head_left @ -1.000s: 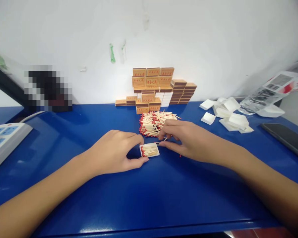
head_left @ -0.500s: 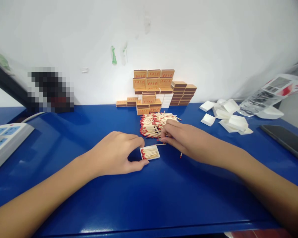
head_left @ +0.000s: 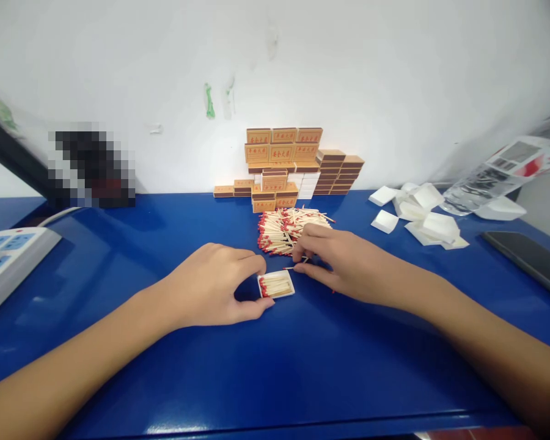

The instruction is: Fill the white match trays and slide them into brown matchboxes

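A small white matchbox tray (head_left: 292, 293) lies on the blue table, partly filled with red-headed matches (head_left: 275, 286). My left hand (head_left: 220, 284) holds the tray's left end between thumb and forefinger. Just beyond the tray is a large heap of loose matches (head_left: 279, 232). At the heap's near right edge, my right hand (head_left: 334, 260) has its thumb and fingers curled around a match (head_left: 306, 260). Another match (head_left: 288, 268) lies by the thumb tip, behind the tray. The right hand's fingers partly cover the heap.
Stacked matchboxes (head_left: 282, 153) stand against the wall behind the heap. Several empty white trays (head_left: 424, 214) lie at the right, near a plastic bottle (head_left: 486, 177) and a dark phone (head_left: 527, 260). A power strip (head_left: 18, 263) sits at the left edge.
My right hand's thumb has shifted slightly left and toward me, and a match now shows between thumb and fingers. My left hand stays at the tray.
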A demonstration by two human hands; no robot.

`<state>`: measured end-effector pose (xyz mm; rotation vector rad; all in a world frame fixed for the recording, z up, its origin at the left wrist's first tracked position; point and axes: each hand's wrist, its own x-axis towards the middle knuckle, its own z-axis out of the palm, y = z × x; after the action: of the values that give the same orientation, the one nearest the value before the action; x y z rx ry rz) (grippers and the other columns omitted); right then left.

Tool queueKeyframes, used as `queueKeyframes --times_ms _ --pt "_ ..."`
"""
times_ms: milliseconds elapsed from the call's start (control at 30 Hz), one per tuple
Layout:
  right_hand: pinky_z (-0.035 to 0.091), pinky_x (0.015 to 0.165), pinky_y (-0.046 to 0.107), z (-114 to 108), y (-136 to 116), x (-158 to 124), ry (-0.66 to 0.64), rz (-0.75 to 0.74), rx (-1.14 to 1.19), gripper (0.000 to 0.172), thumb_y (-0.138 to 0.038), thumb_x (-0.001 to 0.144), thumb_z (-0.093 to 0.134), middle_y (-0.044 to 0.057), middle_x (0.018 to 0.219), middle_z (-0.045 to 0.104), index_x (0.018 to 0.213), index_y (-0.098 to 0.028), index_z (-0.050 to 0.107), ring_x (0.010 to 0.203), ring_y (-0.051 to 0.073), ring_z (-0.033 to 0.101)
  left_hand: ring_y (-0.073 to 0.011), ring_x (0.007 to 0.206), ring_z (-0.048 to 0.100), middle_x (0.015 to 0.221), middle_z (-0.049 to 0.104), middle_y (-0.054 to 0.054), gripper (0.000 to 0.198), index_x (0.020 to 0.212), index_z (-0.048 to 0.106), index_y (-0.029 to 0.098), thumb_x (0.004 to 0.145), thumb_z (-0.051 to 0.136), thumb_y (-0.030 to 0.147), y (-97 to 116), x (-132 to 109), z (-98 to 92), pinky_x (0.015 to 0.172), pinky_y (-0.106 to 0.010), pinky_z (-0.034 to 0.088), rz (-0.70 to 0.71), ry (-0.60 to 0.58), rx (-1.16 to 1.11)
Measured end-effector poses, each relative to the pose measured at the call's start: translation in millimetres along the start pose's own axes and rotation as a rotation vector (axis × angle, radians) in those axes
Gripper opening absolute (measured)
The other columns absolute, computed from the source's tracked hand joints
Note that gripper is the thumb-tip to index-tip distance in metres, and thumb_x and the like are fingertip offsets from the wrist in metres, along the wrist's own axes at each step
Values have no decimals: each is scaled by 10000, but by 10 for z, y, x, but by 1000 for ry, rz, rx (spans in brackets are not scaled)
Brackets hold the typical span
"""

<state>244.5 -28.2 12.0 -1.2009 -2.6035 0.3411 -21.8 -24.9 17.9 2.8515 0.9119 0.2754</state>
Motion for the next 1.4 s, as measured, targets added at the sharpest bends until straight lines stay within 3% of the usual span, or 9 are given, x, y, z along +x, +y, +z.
queueKeyframes --times_ms 167,367,467,700,833,1033,1167,1333,1400 --pt "450 736 329 7 23 11 -66 16 17 170 -262 1060 508 74 1005 638 935 -190 598 840 195 596 -148 640 614 826 704 13 238 958 701 195 924 673 429 11 8 -18 609 -300 394 9 -5 -12" --pt "453 743 321 -82 -166 -23 81 16 58 156 -293 1071 499 69 1006 636 976 -202 584 872 198 596 -160 632 607 797 699 7 272 930 692 182 932 669 453 11 8 5 602 -307 382 -12 23 30" --pt "459 750 322 -76 -260 -29 45 -33 68 138 -228 1065 489 74 1046 642 1011 -190 610 866 189 609 -161 632 610 792 699 4 278 880 664 181 936 666 453 16 -2 6 590 -306 364 -5 30 37" --pt "448 762 321 -11 36 14 5 -1 56 71 -250 1021 590 64 1029 647 1021 -202 642 905 205 608 -149 628 607 801 698 15 244 951 698 195 924 672 436 -7 5 -15 606 -295 381 -2 -7 -5" --pt "450 769 331 3 95 39 -83 17 114 164 -270 1062 510 72 1007 637 953 -191 603 861 195 592 -146 620 603 791 693 20 241 951 702 197 918 679 435 -13 13 -3 599 -294 381 -13 -8 -1" --pt "439 758 333 -81 -74 -3 90 26 52 190 -312 1075 489 72 967 620 952 -201 580 877 213 590 -151 636 612 811 700 19 260 980 699 197 928 679 450 1 11 -9 610 -294 390 -17 8 21" --pt "439 743 321 -53 -213 -20 46 -30 37 137 -244 1063 499 78 1055 630 1010 -191 614 869 197 604 -152 629 616 786 696 18 264 926 690 189 929 681 452 -6 9 -7 600 -295 392 -14 21 13" --pt "432 745 321 -116 31 -28 48 -28 -2 156 -247 1047 515 78 1023 642 1003 -198 657 887 210 608 -147 605 601 779 690 18 265 944 702 186 932 680 449 -14 8 15 584 -299 395 3 34 24" --pt "434 751 316 -151 184 -27 -9 -28 26 118 -257 1026 560 67 1020 645 1000 -211 665 891 205 604 -146 606 602 786 692 17 268 951 703 184 933 679 451 -19 8 20 584 -301 398 13 33 27"
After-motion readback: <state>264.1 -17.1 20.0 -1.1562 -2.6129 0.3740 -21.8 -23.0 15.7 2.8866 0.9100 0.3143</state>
